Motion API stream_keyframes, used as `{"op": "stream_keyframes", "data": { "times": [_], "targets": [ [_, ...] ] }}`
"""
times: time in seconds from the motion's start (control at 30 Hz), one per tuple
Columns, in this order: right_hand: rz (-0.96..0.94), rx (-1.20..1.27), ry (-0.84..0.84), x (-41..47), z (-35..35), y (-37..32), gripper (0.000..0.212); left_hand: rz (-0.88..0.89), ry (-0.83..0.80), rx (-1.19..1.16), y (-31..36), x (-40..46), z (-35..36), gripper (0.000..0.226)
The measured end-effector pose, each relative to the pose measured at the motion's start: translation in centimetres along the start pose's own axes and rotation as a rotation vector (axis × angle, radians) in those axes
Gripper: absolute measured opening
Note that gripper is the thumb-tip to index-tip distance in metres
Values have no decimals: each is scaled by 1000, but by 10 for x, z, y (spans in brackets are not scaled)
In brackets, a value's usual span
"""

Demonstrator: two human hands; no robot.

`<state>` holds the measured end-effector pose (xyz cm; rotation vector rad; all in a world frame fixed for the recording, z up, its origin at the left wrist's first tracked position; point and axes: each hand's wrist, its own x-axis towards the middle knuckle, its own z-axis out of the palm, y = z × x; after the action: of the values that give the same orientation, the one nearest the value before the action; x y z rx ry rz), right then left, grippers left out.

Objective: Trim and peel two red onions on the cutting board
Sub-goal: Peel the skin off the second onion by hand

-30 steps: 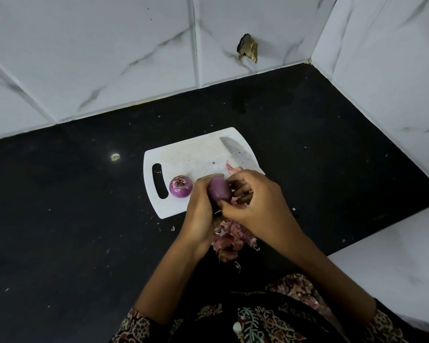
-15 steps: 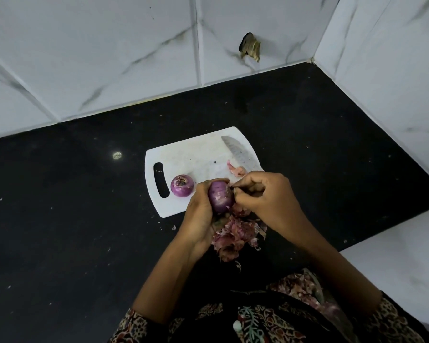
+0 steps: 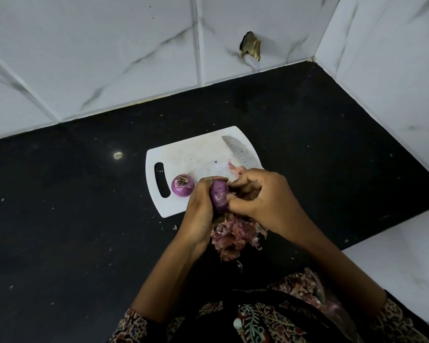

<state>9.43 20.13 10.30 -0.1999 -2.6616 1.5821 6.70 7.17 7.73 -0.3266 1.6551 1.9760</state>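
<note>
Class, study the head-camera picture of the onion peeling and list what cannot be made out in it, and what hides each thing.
1. Knife handle: head view, covered by the right hand.
2. Far side of the held onion: hidden by the left hand and right fingers, so remaining skin is unclear.
3. Near right corner of the cutting board: under both hands.
4. Peel pile: partly beneath the wrists.

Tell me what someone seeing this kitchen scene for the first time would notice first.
Probably the two hands at centre: the left hand grips a purple-red onion while the right hand picks at its skin. Just left of them a second onion sits on the white cutting board, a knife blade lying at the board's right end. A heap of peels lies on the black counter below the hands.
</note>
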Motion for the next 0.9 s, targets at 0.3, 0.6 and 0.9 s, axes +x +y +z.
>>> {"op": "stream_keyframes", "data": {
  "times": [0.3,0.6,0.9],
  "targets": [
    [2,2,-10,-1,4,1,22,33,-7,60,-3,1,-2,36],
    [-36,57,45,-5,12,8,22,-44,27,-74,0,3,-1,39],
    [-369,-62,285,-9,31,13,20,-4,79,-31,4,2,5,37]
  ]
}}
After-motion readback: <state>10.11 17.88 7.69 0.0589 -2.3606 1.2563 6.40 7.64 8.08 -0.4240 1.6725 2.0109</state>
